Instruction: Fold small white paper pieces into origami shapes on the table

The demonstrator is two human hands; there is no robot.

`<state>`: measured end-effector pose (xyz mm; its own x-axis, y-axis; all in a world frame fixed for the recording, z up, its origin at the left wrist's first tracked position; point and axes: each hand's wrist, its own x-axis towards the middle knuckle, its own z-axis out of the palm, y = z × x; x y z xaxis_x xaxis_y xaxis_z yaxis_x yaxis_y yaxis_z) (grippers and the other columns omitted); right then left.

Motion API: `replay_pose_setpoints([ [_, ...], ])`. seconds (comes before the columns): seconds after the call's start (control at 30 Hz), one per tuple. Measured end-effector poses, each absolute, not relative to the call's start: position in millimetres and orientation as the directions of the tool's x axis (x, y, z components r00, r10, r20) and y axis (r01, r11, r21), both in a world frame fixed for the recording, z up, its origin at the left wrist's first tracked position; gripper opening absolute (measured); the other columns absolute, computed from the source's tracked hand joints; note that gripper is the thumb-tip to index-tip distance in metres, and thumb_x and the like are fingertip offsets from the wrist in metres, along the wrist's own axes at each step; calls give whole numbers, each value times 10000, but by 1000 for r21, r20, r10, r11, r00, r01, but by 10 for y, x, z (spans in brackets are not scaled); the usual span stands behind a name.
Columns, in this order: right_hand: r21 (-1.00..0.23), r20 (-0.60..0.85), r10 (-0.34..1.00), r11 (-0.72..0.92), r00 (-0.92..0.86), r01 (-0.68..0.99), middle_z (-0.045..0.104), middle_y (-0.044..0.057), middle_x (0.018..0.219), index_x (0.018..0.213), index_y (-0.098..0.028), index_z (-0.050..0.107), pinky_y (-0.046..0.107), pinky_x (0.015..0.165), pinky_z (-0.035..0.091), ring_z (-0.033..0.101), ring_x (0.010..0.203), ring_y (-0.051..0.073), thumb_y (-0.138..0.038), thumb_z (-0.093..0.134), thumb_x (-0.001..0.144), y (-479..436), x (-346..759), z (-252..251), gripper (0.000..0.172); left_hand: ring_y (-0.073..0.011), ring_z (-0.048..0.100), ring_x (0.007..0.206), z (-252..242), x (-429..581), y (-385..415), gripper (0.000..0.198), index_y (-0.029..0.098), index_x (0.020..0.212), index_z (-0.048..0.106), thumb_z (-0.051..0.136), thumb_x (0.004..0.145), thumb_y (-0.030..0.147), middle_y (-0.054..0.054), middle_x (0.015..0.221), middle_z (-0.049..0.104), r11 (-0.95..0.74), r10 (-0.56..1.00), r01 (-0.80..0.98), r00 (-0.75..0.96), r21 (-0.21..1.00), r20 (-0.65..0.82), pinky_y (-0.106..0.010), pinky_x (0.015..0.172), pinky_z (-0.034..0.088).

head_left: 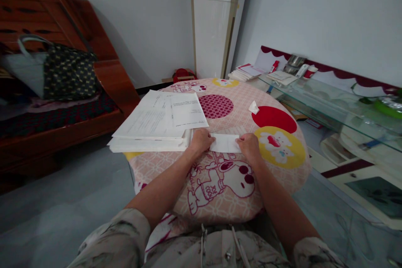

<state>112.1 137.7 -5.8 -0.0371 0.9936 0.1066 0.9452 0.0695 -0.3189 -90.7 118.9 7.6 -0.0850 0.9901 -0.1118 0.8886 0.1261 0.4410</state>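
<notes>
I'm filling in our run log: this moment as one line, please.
left hand: pinching paper strip at left end; right hand: pinching its right end; paper stack: on tablecloth, left of strip; white scrap: beyond right hand

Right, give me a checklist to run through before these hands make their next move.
1. Left hand on the narrow white paper strip: ok, at its left end.
2. Right hand on the strip: ok, at its right end.
3. Thick stack of white printed sheets squared: not ok, top sheets lie askew.
4. Stack fully on the round table with the pink patterned cloth: not ok, its near left corner appears to jut past the edge.
5. Small crumpled white scrap away from the hands: ok, it lies beyond them.
6. Strip's markings readable: cannot tell, too faint.
</notes>
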Motion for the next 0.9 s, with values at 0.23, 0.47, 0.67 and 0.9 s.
replay_pose_setpoints([
  [0.23,-257,71,997,21,-3,966,757,148,889,860,-119,787,280,658,374,655,794,207,-275,587,890,1324,1069,-20,255,-197,703,800,95,-910,1187,279,107,862,783,552,859,264,-115,768,753,118,991,898,-78,424,-112,-251,839,494],
  [0.47,-222,58,998,9,4,975,752,151,921,888,-122,778,285,697,408,668,856,226,-306,570,914,1347,1070,-52,279,-182,693,726,86,-926,1179,272,112,783,778,550,847,248,-102,700,742,104,992,888,-63,448,-106,-235,792,500],
  [0.67,-211,53,998,-10,22,977,750,154,950,959,-119,774,288,732,434,676,898,233,-311,562,926,1354,1054,-51,288,-175,685,682,96,-920,1164,272,103,803,769,538,854,237,-100,675,734,114,991,872,-69,475,-111,-232,777,502],
  [0.9,-198,54,998,-12,23,980,749,153,989,976,-115,764,287,750,438,676,940,241,-301,554,936,1338,1039,-37,283,-197,702,784,86,-923,1169,268,105,856,763,540,859,253,-107,739,747,111,992,882,-70,458,-106,-248,834,497],
])
